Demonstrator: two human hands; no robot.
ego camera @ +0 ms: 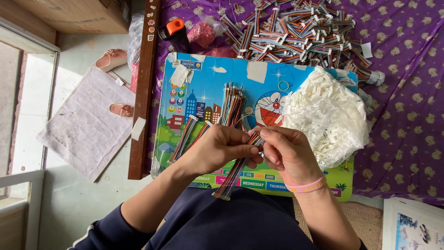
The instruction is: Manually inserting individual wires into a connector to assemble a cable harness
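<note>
A flat strip of multicoloured ribbon wires (235, 172) is pinched at its upper end between both hands, its free end hanging down toward the person's dark blue lap. The left hand (217, 147) is closed on the strip from the left, thumb and fingers pressed together on it, and the right hand (287, 153), with a pink band (305, 187) at its wrist, grips the same end from the right, fingers curled in so the two hands touch. Under the hands lies a colourful cartoon-printed lap board (203, 88), which serves as the surface. Just beyond the left hand a bunch of similar multicoloured wire strips (232, 104) rests on it, and two more loose strips (187, 136) lie to that hand's left. Just beyond and to the right of the right hand sits a clear plastic bag of small white plastic connectors (326, 115). Farther away, past the board, a large heap of finished coloured cables with white plugs (296, 30) is spread on a purple patterned cloth (407, 106), with a black bottle with an orange cap (175, 31) far beyond the left hand
</note>
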